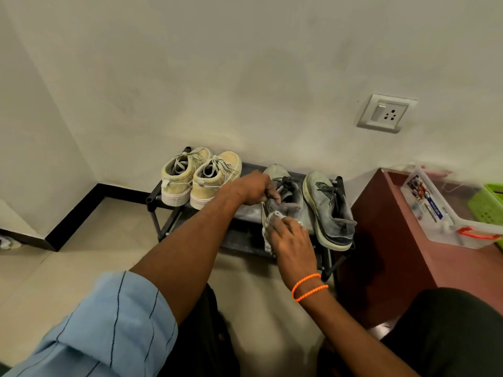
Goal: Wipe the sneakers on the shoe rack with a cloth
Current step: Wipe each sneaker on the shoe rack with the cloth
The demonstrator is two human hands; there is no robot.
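A low black shoe rack (pixel 155 198) stands against the wall. On its left end sits a pair of yellowish sneakers (pixel 200 179). Two grey sneakers are on the right. My left hand (pixel 254 187) grips the nearer grey sneaker (pixel 288 198) at its collar and laces. My right hand (pixel 292 240) holds a pale cloth (pixel 268 232) against that sneaker's heel side. The other grey sneaker (pixel 330 210) lies tipped on its side at the rack's right end, sole to the left.
A dark red cabinet (pixel 392 240) stands close to the right of the rack, with a clear plastic box (pixel 435 210) and a green basket (pixel 488 204) on top. A wall socket (pixel 386 114) is above. Beige floor tiles lie to the left.
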